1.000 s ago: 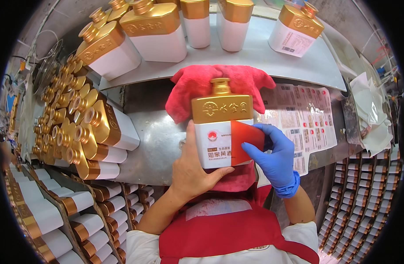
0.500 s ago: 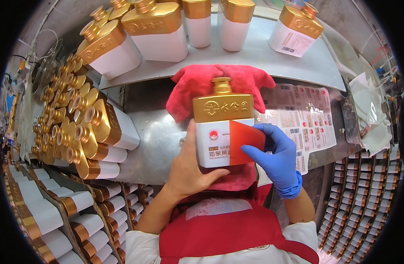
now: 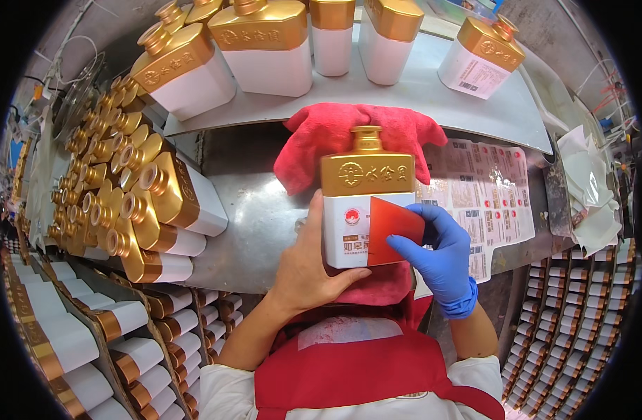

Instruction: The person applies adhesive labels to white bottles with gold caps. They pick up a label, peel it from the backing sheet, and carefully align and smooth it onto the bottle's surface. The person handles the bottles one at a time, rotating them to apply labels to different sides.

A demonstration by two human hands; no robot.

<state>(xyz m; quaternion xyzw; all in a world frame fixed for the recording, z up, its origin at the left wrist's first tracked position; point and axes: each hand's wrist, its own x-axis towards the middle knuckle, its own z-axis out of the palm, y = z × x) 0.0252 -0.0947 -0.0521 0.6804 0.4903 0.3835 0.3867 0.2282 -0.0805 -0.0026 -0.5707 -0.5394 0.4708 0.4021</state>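
- My bare left hand [image 3: 310, 269] grips the white-and-gold bottle [image 3: 366, 199] at frame centre, lying on a red cloth [image 3: 321, 136].
- Gloved right hand [image 3: 436, 252] pinches a red square scraper [image 3: 393, 225] against its label.
- Looks like label smoothing; next wants an even swipe.
- More bottles [image 3: 135, 203] stacked left.

Left hand [image 3: 310, 269] is going bare, no glove, forearm uncovered. Right hand [image 3: 440, 248] is wearing a blue disposable glove, cuff bunching at the wrist. Person is wearing a red apron [image 3: 363, 367] over a white short-sleeved shirt [image 3: 226, 395].
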